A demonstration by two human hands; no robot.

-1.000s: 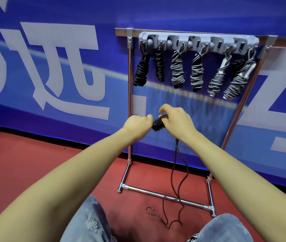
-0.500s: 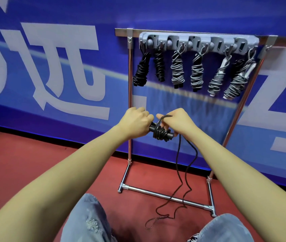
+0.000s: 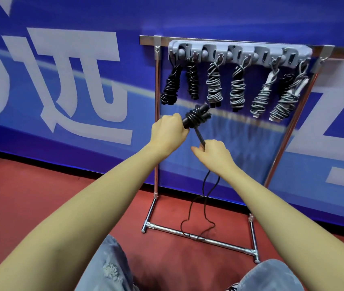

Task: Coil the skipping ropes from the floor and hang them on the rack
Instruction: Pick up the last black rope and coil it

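Rope (image 3: 196,117) in your hands is black, thin cord, a few turns wound tight round its handles into a short fat bundle. Bundle sits just below the hanging ropes, in front of the rack's (image 3: 156,114) left post. Long axis runs diagonal: lower-left end in your fist, upper-right end pointing up toward the hooks (image 3: 236,54). Your left hand (image 3: 170,133) is clenched round the handle end. Your right hand (image 3: 213,153), lower & to the right, pinches the cord, pulled taut from the bundle down to your fingers. Below that hand the loose tail drops slack, two strands, to the red floor (image 3: 41,196) & lies over the rack's bottom bar. Six coiled ropes on the hooks: two black at left, four gray w/ lighter handles further right. Blue banner (image 3: 62,80) behind.
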